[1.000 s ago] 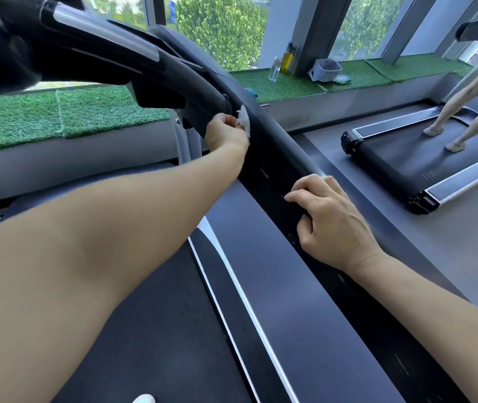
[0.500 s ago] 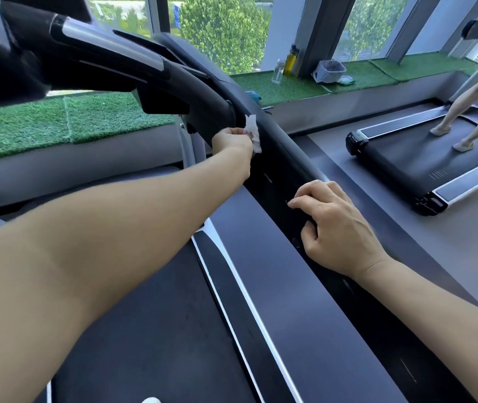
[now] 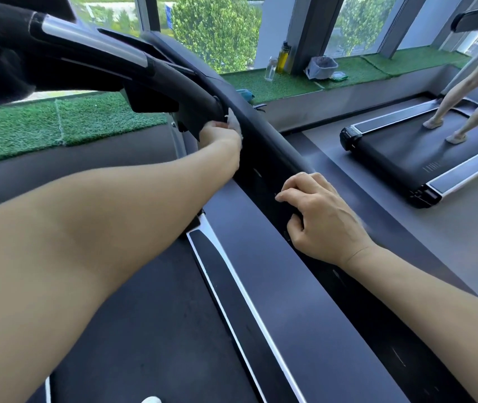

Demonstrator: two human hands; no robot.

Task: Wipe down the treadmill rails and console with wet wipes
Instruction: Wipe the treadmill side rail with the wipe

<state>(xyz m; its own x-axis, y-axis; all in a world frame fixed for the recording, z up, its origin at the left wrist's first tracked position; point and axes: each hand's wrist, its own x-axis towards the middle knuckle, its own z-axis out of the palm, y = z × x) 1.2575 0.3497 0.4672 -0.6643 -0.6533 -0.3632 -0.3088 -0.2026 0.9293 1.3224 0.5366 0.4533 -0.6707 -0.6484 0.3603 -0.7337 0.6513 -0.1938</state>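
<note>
Our left hand (image 3: pixel 219 133) holds a white wipe (image 3: pixel 234 122) against the black rail (image 3: pixel 263 141). Our right hand (image 3: pixel 323 219) curls around the rail lower down.

Both forearms are bare from the near edge of the view out to the wrists, with no sleeve, watch, band or ring showing on either. The left hand (image 3: pixel 220 135), toward twelve o'clock, shows only its back and knuckles. The right hand (image 3: pixel 323 219), toward three o'clock, shows short, unpainted nails, raised tendons across its back and a crease line at the wrist.
</note>
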